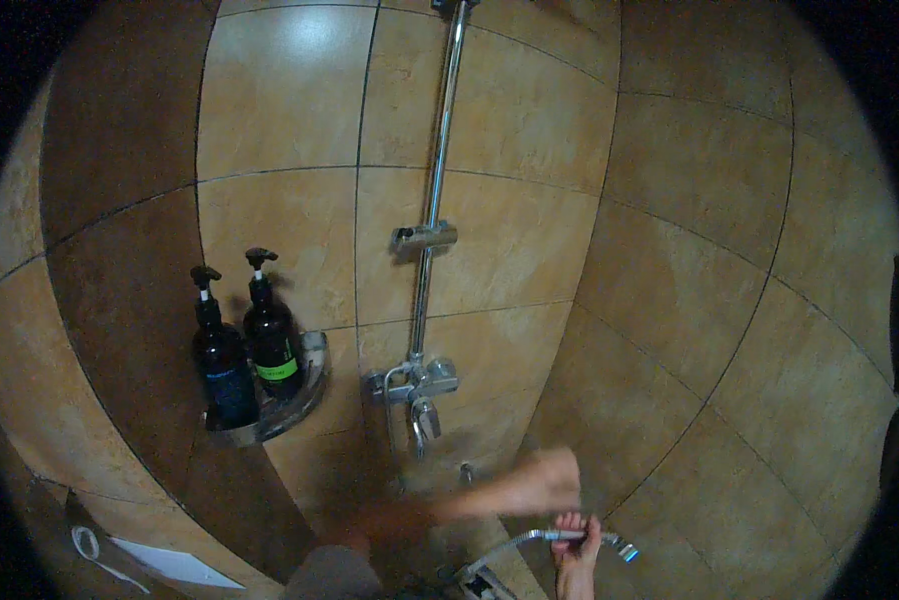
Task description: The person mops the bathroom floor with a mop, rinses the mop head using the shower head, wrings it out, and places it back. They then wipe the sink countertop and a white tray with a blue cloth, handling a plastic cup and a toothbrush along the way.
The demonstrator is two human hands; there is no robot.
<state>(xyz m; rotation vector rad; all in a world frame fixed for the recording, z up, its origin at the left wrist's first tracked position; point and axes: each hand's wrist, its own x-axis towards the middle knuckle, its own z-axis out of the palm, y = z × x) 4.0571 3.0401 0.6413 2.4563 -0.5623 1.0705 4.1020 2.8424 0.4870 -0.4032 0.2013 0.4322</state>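
My right hand [574, 545], at the lower right, has its fingers wrapped round a flexible metal shower hose [519, 541]. One end of the hose sticks out past the hand and carries a shiny chrome fitting [626, 550]; the other way, it runs down toward the bottom edge. My left arm reaches across from the lower left, its sleeve at the bottom. Just above the hose and my right hand is my left hand [547, 482], smeared by motion, so its fingers cannot be made out. Whether it holds anything is not visible.
A chrome mixer tap [414, 385] is fixed to the tiled wall, below a vertical slide bar [439, 165] with a bracket [424, 238]. On the left, a corner shelf [304, 400] bears two dark pump bottles [224, 365]. A white sheet-like piece [174, 563] lies lower left.
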